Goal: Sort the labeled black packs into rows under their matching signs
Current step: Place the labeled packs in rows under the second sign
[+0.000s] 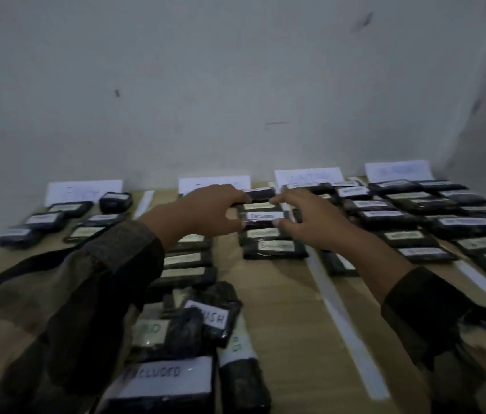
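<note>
Head view, signs (pixel 308 177) unreadable, left sleeve (pixel 101 279) covering packs (pixel 186 259)

2 long camouflage sleeves (pixel 92 294), brown and dark.

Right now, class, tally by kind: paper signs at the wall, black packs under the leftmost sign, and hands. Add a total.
Paper signs at the wall: 4
Black packs in view under the leftmost sign: 6
Hands: 2, left hand and right hand, both holding one labelled pack
Total: 12
</note>
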The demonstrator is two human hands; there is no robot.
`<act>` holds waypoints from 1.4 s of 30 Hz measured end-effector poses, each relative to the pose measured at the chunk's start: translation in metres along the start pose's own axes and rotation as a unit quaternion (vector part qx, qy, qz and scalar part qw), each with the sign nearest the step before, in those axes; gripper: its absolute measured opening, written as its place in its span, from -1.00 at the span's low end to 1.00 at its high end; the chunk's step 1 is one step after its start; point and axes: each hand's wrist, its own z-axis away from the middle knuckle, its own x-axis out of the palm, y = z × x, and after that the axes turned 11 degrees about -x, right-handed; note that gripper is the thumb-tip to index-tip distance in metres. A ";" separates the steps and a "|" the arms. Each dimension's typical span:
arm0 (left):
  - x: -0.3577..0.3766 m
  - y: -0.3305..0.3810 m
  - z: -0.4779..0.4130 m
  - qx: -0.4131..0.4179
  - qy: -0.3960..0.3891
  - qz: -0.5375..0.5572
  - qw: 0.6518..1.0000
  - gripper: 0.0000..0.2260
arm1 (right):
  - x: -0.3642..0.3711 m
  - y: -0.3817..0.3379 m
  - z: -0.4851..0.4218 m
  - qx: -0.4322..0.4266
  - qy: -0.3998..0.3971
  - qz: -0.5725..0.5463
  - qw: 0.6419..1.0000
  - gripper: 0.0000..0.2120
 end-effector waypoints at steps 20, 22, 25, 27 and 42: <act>0.011 -0.141 0.157 -0.202 -0.031 0.140 0.969 -0.66 | 0.091 -0.144 -0.067 -0.214 -0.265 -0.131 0.931 -0.62; 0.014 -0.142 0.167 -0.196 -0.037 0.183 0.963 -0.74 | 0.083 -0.151 -0.059 -0.227 -0.330 -0.113 0.909 -0.47; 0.019 -0.141 0.178 -0.176 -0.034 0.217 0.960 -0.81 | 0.077 -0.155 -0.050 -0.251 -0.377 -0.054 0.890 -0.49; 0.021 -0.140 0.181 -0.161 -0.029 0.222 0.961 -0.82 | 0.076 -0.156 -0.046 -0.259 -0.381 -0.041 0.887 -0.56; 0.009 -0.133 0.183 -0.168 -0.083 0.284 0.940 -0.65 | 0.081 -0.164 -0.051 -0.153 -0.300 -0.192 0.922 -0.62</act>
